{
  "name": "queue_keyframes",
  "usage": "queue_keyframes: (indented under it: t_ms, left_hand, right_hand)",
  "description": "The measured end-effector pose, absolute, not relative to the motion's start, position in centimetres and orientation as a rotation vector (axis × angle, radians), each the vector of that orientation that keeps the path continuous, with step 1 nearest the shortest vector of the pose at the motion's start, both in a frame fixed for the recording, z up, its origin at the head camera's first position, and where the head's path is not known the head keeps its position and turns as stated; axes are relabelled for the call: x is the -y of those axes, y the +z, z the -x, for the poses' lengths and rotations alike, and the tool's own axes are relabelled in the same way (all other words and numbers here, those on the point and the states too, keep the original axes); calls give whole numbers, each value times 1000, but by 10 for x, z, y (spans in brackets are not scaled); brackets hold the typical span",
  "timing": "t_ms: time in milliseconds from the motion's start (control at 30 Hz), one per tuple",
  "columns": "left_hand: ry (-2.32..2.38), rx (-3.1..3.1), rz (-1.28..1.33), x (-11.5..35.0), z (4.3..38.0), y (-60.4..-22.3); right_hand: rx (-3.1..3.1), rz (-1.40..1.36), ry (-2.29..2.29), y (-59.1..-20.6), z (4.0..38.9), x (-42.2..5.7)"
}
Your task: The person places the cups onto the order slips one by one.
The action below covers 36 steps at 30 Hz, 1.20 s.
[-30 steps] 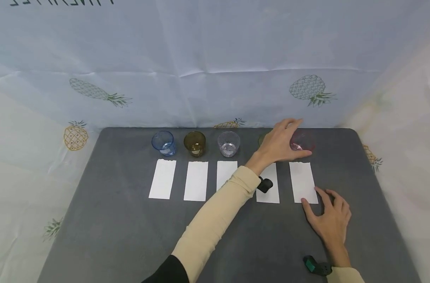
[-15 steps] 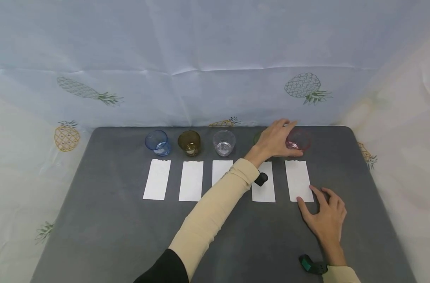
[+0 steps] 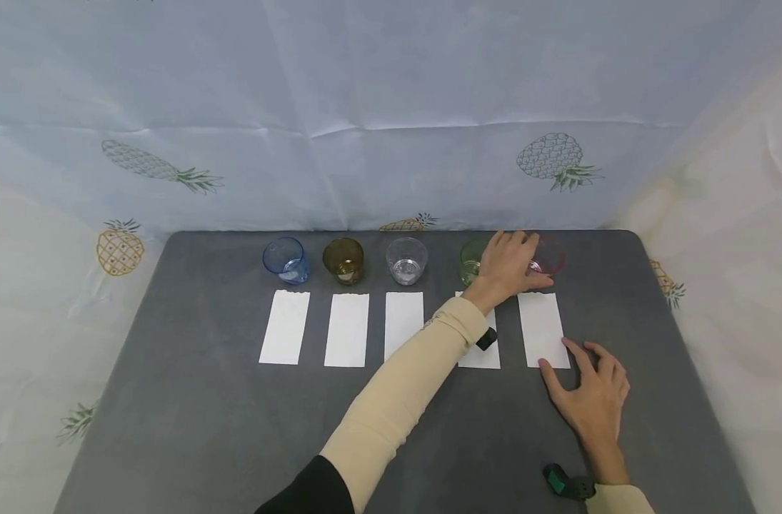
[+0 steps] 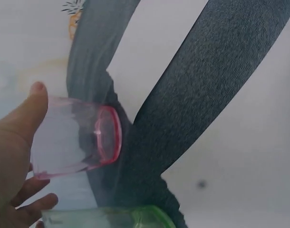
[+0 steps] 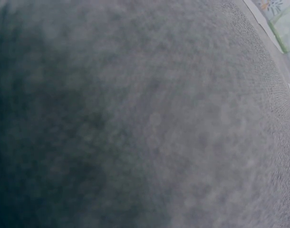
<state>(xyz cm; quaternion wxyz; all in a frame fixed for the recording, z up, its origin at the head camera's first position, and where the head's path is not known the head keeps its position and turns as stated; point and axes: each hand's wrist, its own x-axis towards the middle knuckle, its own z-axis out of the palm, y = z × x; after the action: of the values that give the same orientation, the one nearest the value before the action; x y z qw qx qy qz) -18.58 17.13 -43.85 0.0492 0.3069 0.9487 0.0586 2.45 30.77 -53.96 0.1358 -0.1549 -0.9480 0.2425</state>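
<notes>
In the head view, my left hand [image 3: 509, 263] reaches across to the pink glass [image 3: 548, 255] at the row's right end. The left wrist view has the thumb [image 4: 28, 114] on one side of that pink glass [image 4: 73, 137] and fingers on the other, at its rim. Close beside that hand is a green glass [image 3: 470, 265], partly hidden by it. My right hand [image 3: 593, 392] rests on the table with fingers spread, thumb and forefinger tips at the edge of the rightmost white paper [image 3: 543, 328]. The right wrist view is blurred and the hand cannot be seen there.
A blue glass [image 3: 286, 260], a brown glass [image 3: 343, 261] and a clear glass [image 3: 406, 261] continue the row along the back of the grey table [image 3: 204, 428]. White papers lie in front of the glasses, one of them partly under the left forearm [image 3: 391, 400]. A pineapple-print cloth [image 3: 429, 78] hangs behind.
The left hand's fingers have drawn down nearer its thumb at the pink glass, and more of the green glass shows. The right hand stays in place; the head view shifted slightly.
</notes>
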Motion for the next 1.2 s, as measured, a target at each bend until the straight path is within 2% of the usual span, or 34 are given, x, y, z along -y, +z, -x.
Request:
queue_keyframes:
  t_ms: [300,700,1200]
  left_hand:
    - [283,-2943,-913,-167,186,-440]
    - [840,-2832,-953,-155,188,-432]
    - [1068,-2754,-976,-142,183,-416]
  right_hand:
    - [2743,431,714,-541,-22,-303]
    - [2754,445,711,-539,-23,-304]
    - [2741,443,714,-538,-25,-308]
